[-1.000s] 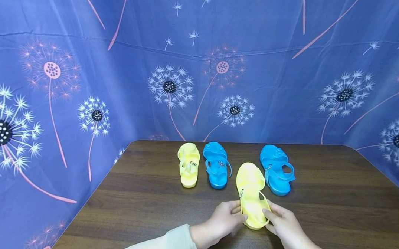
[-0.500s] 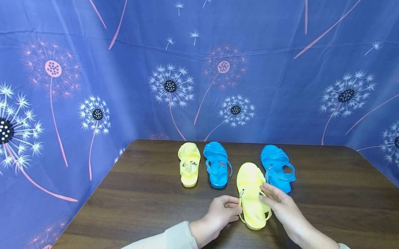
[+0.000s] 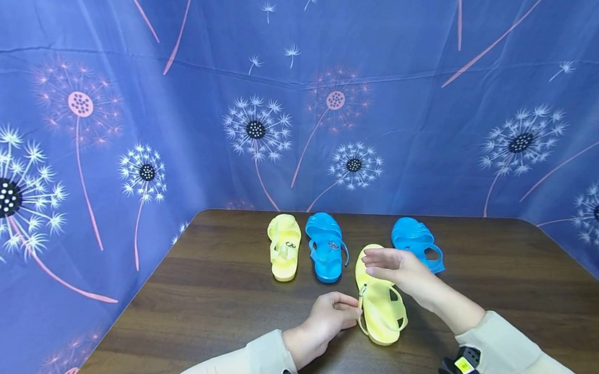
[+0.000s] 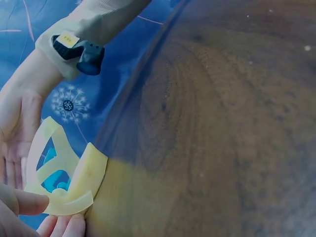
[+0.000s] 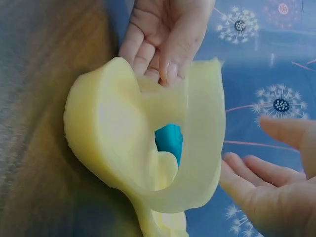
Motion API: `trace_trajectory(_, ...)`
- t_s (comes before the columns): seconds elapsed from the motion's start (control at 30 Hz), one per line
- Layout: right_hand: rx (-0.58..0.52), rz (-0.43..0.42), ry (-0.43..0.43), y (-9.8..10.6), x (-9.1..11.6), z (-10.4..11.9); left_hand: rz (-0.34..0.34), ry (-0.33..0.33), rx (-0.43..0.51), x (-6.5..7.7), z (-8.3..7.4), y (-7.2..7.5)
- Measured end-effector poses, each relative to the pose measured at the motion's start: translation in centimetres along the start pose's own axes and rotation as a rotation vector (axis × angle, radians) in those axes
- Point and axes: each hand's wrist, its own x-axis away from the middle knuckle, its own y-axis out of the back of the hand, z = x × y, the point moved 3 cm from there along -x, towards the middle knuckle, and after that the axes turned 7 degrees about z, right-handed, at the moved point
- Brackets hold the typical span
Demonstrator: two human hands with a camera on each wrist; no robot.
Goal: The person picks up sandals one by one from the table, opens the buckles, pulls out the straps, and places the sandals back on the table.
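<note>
A yellow sandal [image 3: 380,317] lies on the table, toe pointing away, its straps standing up. Along its left side my left hand [image 3: 328,322] pinches the strap between thumb and fingers; the left wrist view shows this hand [image 4: 22,215] at the strap's edge. My right hand [image 3: 409,274] hovers over the toe part with fingers extended, holding nothing, and hides some of it. In the right wrist view the heel [image 5: 108,128] and raised strap [image 5: 202,133] appear large, with the right hand [image 5: 276,182] apart from them. Behind the right hand, a blue sandal [image 3: 412,232] is partly covered.
Further back on the brown wooden table [image 3: 209,302] lie a second yellow sandal [image 3: 285,260] and, right beside it, another blue sandal [image 3: 326,258]. A blue dandelion-print cloth [image 3: 196,130] hangs behind the table's far edge.
My right hand has left the heel end of the yellow sandal and moved forward to above its toe, fingers straightened. The left hand stays at the strap, and the sandal has barely moved.
</note>
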Motion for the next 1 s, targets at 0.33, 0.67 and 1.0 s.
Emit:
trace_trajectory(0.33,0.058,0.091,-0.075,-1.2,-0.5,-2.1,0.011,0.0,-0.005,0.0,-0.1,0.0)
trace_trajectory(0.67,-0.001,0.157,-0.058,-1.4,-0.7,-2.6,0.006,-0.004,-0.003,-0.5,-0.3,0.0)
trace_trajectory(1.0,-0.034,0.139,-0.057,-1.3,-0.6,-3.4,-0.035,-0.023,0.021,-0.8,-0.2,-0.1)
